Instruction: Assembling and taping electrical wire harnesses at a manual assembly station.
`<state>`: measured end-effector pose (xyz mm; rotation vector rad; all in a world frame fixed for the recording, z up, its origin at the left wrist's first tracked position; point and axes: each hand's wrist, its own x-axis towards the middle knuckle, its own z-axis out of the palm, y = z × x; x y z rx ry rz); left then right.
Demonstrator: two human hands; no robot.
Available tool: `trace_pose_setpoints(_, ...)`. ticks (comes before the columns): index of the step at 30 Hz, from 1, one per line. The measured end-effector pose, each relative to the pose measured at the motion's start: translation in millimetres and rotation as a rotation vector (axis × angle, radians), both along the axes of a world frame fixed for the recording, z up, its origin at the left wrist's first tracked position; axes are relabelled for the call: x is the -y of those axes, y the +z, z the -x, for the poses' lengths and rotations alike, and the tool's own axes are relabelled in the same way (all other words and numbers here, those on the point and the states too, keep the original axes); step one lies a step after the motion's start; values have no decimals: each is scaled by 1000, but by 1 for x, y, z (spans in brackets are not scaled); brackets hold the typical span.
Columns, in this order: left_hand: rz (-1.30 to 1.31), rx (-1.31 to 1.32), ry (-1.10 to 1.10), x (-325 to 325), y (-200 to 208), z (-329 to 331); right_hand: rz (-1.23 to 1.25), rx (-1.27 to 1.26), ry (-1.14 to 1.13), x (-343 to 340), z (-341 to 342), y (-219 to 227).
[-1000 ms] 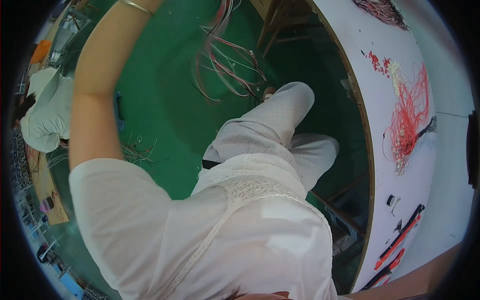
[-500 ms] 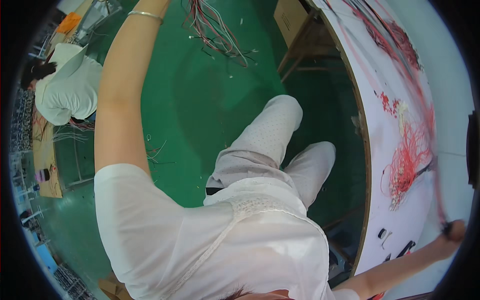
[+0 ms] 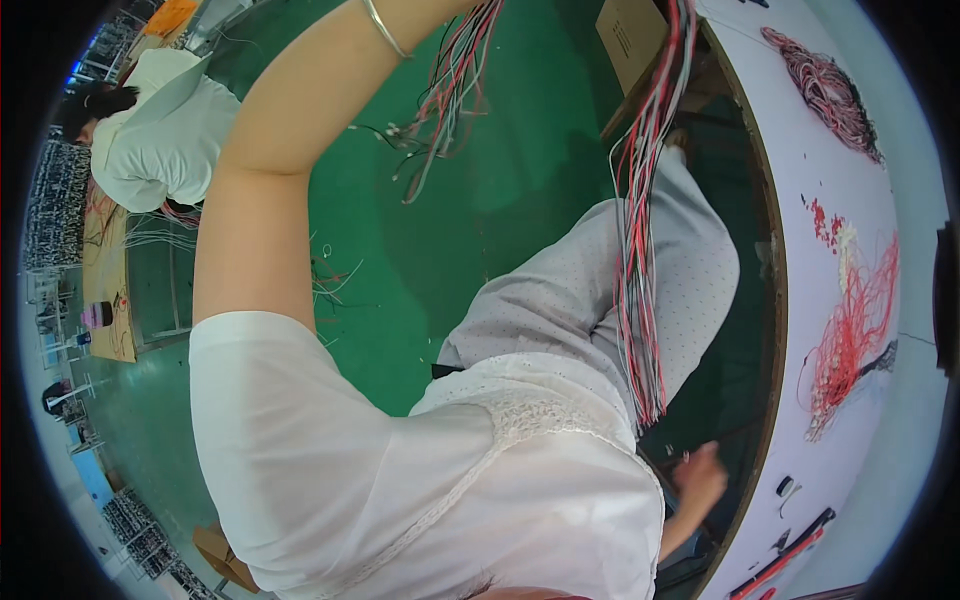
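Note:
A long bundle of red, black, white and grey wires (image 3: 640,250) drops from the top edge past my lap, its lower ends beside my thigh. Just right of those ends is my right hand (image 3: 702,475), apart from the bundle and smeared by motion, so its fingers are unclear. My left arm, with a bangle (image 3: 385,28) on it, reaches up to the top edge; the hand lies outside the picture. Close by that arm hangs another cluster of wire ends (image 3: 455,95), some with small connectors. What holds the wires at the top is hidden.
The white table (image 3: 775,400) on the right bears a coiled wire bundle (image 3: 825,90), a tangle of red wires (image 3: 850,320), small red pieces (image 3: 825,222) and a red-and-black tool (image 3: 785,555). A cardboard box (image 3: 632,45) stands beyond. A person (image 3: 160,130) sits at the left.
The wire bundle has come off the table and now hangs past my lap. My right hand has moved left from the table's far side. My left forearm has swung right, and my legs have shifted.

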<state>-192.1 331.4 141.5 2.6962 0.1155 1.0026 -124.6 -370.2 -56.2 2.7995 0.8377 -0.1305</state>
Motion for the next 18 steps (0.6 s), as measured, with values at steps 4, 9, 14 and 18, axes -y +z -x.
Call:
trace_pose_setpoints(4, 86, 85, -182, 38, 12, -3, -1137, -129, 242, -228, -20, 172)
trace_pose_setpoints(9, -14, 88, -177, 74, 19, -1, -914, -878, 451, -439, -26, 240)
trace_pose_setpoints(14, 252, 66, -334, 82, 25, 9, -944, -1497, 240, -440, -42, 265)
trace_pose_setpoints(18, 982, -262, -1195, 64, -5, 17, -1002, -1300, 263, -416, -36, 312)
